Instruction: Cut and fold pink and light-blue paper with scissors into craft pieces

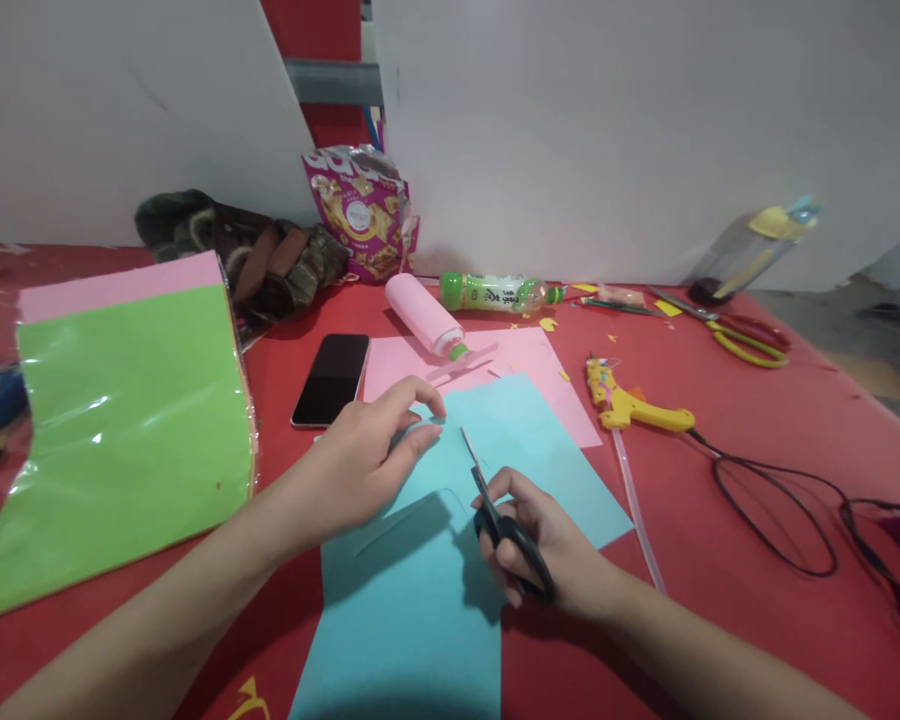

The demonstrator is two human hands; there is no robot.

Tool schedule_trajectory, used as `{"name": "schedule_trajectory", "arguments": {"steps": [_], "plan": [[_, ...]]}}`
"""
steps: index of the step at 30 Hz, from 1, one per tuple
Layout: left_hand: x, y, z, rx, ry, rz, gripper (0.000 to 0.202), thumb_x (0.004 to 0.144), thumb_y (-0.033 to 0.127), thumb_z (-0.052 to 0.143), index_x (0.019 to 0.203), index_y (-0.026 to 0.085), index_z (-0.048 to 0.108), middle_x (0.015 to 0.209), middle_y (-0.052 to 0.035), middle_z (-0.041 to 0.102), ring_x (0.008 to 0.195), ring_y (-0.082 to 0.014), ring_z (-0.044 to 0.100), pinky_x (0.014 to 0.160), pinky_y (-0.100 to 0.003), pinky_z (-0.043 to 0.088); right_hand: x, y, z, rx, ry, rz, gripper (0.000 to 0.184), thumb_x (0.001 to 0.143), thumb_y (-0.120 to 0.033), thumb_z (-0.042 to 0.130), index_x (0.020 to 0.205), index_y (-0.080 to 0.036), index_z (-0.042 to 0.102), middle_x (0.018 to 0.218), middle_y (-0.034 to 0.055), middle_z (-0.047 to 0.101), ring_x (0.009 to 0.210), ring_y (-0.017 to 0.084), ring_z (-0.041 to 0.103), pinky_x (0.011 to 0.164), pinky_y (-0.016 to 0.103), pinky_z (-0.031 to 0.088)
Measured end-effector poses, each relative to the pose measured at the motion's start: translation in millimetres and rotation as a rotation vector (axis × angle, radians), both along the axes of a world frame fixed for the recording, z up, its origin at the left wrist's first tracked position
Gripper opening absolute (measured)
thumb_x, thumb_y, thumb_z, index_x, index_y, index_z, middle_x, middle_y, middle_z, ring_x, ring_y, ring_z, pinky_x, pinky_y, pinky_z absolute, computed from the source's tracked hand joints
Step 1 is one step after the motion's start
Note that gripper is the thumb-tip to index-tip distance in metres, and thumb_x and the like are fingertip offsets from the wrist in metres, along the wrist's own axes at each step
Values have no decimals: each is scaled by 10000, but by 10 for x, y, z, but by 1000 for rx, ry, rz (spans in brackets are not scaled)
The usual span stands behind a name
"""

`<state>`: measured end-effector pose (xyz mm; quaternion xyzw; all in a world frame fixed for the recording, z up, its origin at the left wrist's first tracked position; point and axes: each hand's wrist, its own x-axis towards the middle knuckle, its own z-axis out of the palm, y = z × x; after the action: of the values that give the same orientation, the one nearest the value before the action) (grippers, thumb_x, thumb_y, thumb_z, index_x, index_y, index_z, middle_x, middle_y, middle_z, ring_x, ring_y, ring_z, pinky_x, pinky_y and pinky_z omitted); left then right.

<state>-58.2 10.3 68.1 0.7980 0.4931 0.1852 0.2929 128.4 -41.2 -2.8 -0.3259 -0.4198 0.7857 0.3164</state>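
My right hand [544,540] is closed round the black handles of a pair of scissors [495,505], blades pointing away over a light blue sheet of paper [420,610]. A curved cut line shows in the blue sheet near the blades. My left hand [371,455] pinches a cut flap of the same blue sheet between thumb and fingers, just left of the scissor tips. Under the blue sheet lies a pink sheet [532,370].
On the red table: a pack of green and pink paper [120,420] at left, a black phone [331,378], a pink roll [424,312], a green bottle [495,292], a snack bag [360,210], a yellow glue gun [630,405] with black cable, yellow-handled scissors [746,340].
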Motion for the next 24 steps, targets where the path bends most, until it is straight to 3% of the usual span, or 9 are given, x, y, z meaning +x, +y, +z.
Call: {"name": "schedule_trajectory", "arguments": {"steps": [8,24], "plan": [[-7,8,-13,6,6,-2,138,841,275,364,917,190,444,528,73,440,441,-94,357,468,-205,288,0,-2,-12,-59,5,-17,520,550,-521,689,810,-215,358,505,-111,478,303,23,401,300,132,316],[-18,6,-20,11,-4,-21,146,844,280,365,914,186,452,551,68,473,463,-87,384,476,-193,298,16,10,-28,27,55,49,460,632,-477,657,842,-206,351,536,-101,486,341,22,448,329,116,333]]}}
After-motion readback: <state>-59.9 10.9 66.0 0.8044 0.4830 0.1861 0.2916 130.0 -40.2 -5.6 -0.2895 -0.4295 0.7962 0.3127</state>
